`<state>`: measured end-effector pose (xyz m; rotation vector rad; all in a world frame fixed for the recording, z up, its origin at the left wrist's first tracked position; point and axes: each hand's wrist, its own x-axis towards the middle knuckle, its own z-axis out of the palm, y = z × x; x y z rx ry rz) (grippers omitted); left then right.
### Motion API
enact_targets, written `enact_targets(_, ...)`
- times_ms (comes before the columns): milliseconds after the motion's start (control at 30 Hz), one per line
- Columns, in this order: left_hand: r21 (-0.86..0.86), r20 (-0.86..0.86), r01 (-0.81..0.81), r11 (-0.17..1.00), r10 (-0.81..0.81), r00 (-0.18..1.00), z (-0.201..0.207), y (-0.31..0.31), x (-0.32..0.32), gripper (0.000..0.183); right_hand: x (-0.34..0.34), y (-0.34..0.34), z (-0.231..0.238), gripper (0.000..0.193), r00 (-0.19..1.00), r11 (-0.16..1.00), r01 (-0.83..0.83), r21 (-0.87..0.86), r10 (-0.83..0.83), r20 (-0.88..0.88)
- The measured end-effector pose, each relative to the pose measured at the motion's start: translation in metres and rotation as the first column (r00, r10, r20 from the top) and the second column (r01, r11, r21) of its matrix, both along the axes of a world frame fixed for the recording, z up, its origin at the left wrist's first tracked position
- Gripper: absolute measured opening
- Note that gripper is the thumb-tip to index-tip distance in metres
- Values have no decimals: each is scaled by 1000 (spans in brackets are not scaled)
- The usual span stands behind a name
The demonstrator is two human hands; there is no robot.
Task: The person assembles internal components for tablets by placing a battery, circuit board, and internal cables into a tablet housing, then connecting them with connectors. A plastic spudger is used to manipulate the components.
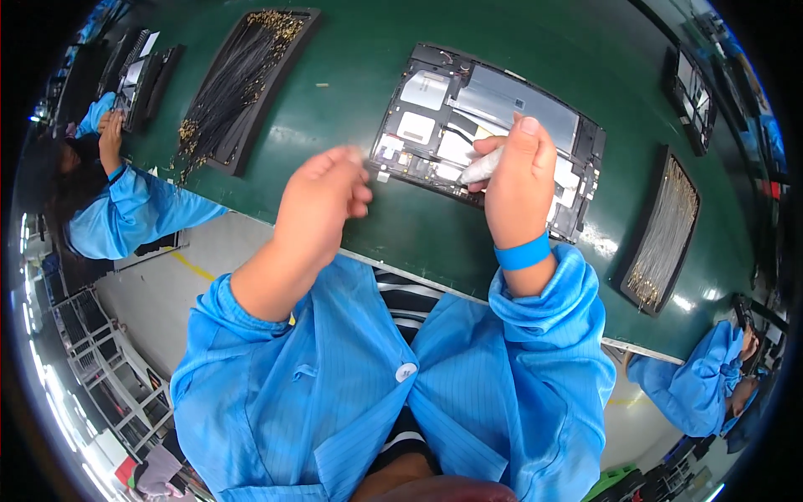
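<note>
An opened electronic device [424,55], like a tablet or thin laptop with its inside bared, lies tilted on the green table in front of me. It has a dark frame, silver plates and a long grey battery-like block [520,102]. My right hand [520,188], with a blue wristband, grips a white, tapered tool [483,166] whose tip points down at the device's near edge; its exact kind is unclear. Just off the device's left edge, my left hand [324,194] is raised with its fingers curled in, slightly blurred. Whatever it may hold is hidden.
On the green table [335,117], a black tray [238,142] of thin cables with gold ends lies left, and a similar tray [636,284] right. Another device [693,100] sits far right. Co-workers in blue sleeves [138,213] work at both sides.
</note>
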<state>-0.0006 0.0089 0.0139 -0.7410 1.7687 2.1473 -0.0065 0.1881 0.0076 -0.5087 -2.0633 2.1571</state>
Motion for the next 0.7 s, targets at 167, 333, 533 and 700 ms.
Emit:
enact_targets(167, 160, 332, 566, 809, -584, 741, 0, -1, 34, 28, 1, -2, -1, 48, 1000, 999, -7, -33, 6, -23)
enact_targets(333, 129, 277, 566, 814, -578, 768, -5, 6, 25, 30, -1, 0, 4, 46, 998, 993, -68, -92, 67, -12)
enact_targets(533, 162, 258, 524, 836, -548, 796, -13, 10, 20, 30, -18, 10, 7, 44, 847, 791, -526, 312, 454, 277)
enact_targets(700, 114, 306, 519, 847, -527, 793, -5, 17, 14, 33, -37, 4, 6, 33, 667, 408, -711, 572, 649, 367)
